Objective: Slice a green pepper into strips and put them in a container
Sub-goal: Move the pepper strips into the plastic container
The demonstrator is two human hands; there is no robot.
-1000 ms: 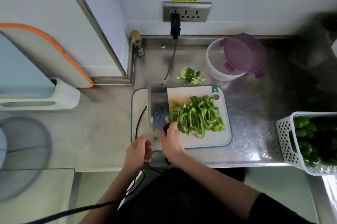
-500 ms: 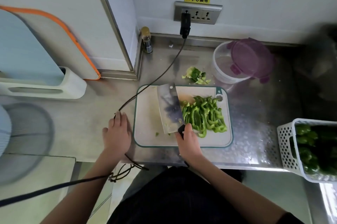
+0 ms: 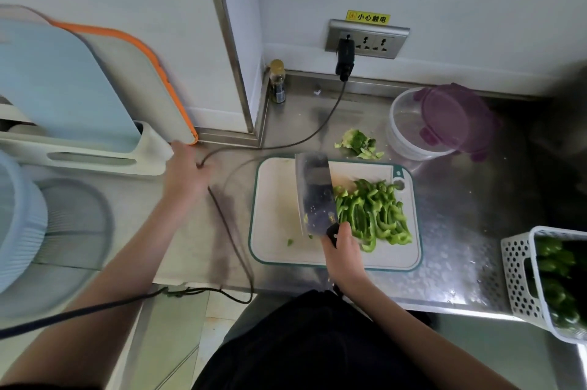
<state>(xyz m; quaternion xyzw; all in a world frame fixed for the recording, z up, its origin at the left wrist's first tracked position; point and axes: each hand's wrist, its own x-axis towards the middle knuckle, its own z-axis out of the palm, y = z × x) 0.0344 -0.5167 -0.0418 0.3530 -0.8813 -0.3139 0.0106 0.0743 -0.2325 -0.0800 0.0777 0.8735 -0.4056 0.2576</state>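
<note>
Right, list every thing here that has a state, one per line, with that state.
green pepper strips: cut, piled on the cutting board.
cleaver: gripped by the right hand, blade beside the pile.
container: uncovered, no strips inside, purple lid leaning on its rim.
left hand: blurred, at the black cable.
plug: in the socket.
white basket: holds whole peppers.

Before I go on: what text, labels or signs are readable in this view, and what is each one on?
"小心触电", with a warning symbol: yellow sticker on the wall above the wall socket.
Small gold mark on the cleaver blade near the handle: too small to read.
Small bottle in the corner: no readable label.
</note>
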